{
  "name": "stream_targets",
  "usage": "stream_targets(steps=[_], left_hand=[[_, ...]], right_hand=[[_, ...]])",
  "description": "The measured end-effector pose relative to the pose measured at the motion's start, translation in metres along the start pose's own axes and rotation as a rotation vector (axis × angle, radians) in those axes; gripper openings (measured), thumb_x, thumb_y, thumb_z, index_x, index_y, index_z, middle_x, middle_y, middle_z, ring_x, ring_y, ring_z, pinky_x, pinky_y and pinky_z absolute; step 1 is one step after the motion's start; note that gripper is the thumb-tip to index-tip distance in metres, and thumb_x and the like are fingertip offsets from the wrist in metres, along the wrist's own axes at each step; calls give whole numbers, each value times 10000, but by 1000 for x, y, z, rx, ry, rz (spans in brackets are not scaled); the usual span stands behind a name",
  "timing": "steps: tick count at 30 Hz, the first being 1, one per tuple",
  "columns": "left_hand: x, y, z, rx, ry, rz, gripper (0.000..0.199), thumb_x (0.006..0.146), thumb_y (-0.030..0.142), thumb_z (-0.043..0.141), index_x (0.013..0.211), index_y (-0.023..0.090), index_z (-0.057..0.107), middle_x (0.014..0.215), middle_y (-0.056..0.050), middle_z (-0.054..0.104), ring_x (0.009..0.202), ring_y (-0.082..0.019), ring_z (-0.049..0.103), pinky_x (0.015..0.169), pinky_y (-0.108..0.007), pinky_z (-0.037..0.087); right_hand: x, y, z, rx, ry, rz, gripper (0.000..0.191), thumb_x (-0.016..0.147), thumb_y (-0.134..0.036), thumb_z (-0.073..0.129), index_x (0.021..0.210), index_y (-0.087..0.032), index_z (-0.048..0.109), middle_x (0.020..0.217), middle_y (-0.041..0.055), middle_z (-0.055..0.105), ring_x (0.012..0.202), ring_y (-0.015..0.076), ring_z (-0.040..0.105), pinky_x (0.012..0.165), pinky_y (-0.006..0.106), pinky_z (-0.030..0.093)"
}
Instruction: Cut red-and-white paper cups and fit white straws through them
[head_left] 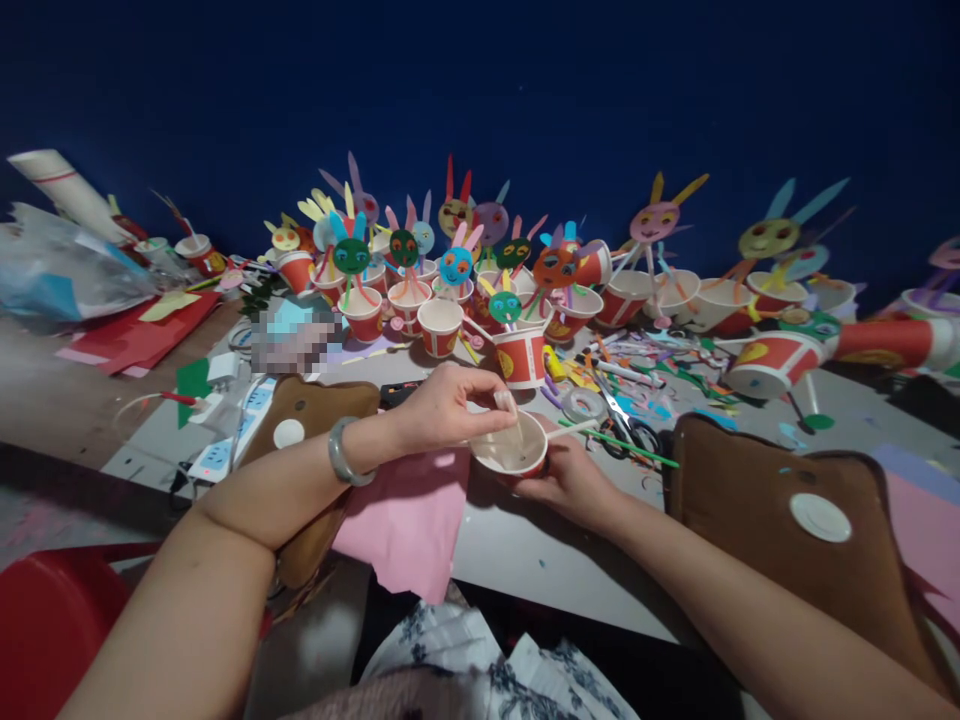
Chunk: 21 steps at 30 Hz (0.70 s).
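Note:
My right hand (574, 488) is wrapped round the side of a paper cup (514, 458), which is tilted so that its mouth faces me. From the cup's right side sticks out a thin white strip (574, 430). Over the rim, my left hand (450, 405) is closed in a pinch on a small whitish strip (507, 405), which reaches towards the inside of the cup; its exact kind is hard to make out. Just behind stands a red and white cup (521, 357) with a green rabbit face (505, 307) on it.
Many paper cups with rabbit faces line the back by the blue wall. Scissors (634, 425), a tape roll (583, 404) and paper scraps lie right of centre. Brown cushion-like pads (780, 520) flank my arms. Pink paper (409, 520) and a power strip (236, 430) are on the left.

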<state>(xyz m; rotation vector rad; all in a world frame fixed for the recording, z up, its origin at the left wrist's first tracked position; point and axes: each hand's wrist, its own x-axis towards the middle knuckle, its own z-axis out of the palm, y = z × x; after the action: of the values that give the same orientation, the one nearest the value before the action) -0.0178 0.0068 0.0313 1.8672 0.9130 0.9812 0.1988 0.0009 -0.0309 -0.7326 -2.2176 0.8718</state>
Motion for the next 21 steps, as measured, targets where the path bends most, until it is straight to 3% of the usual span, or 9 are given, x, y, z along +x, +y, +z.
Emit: stream_targets(steps=[3, 8, 12, 17, 21], left_hand=[[-3, 3, 2, 56, 22, 19, 91, 820, 219, 688, 780, 139, 707, 786, -35, 736, 748, -141, 664, 728, -240, 497], [-7, 12, 8, 161, 107, -16, 70, 814, 196, 656, 779, 150, 695, 776, -22, 731, 731, -138, 655, 686, -234, 471], [-12, 18, 12, 253, 135, -57, 74, 814, 219, 653, 783, 163, 691, 768, -17, 734, 689, -138, 643, 622, -231, 435], [-11, 17, 10, 272, 85, 39, 101, 855, 247, 630, 823, 178, 697, 847, -31, 761, 761, -161, 682, 709, -255, 479], [-11, 16, 8, 341, 22, 99, 156, 909, 288, 597, 855, 187, 704, 877, -42, 768, 815, -182, 698, 771, -281, 493]], right_hand=[[2, 0, 3, -6, 26, -9, 178, 800, -326, 734, 930, -208, 758, 1175, 90, 721, 990, 276, 693, 901, 400, 569], [3, 2, 8, -14, 108, -2, 207, 819, -330, 722, 984, -209, 757, 1097, 94, 737, 982, 294, 703, 879, 417, 583], [3, 6, 9, -33, 141, -43, 345, 824, -375, 729, 1135, -225, 716, 1150, 110, 730, 1043, 329, 694, 907, 465, 578], [1, 11, 4, -53, 156, -36, 435, 861, -421, 695, 1267, -273, 646, 1214, 103, 715, 1132, 356, 669, 985, 527, 545], [0, 11, 2, -55, 115, -65, 416, 888, -480, 654, 1259, -291, 645, 1281, 101, 692, 1216, 355, 625, 1045, 537, 507]])
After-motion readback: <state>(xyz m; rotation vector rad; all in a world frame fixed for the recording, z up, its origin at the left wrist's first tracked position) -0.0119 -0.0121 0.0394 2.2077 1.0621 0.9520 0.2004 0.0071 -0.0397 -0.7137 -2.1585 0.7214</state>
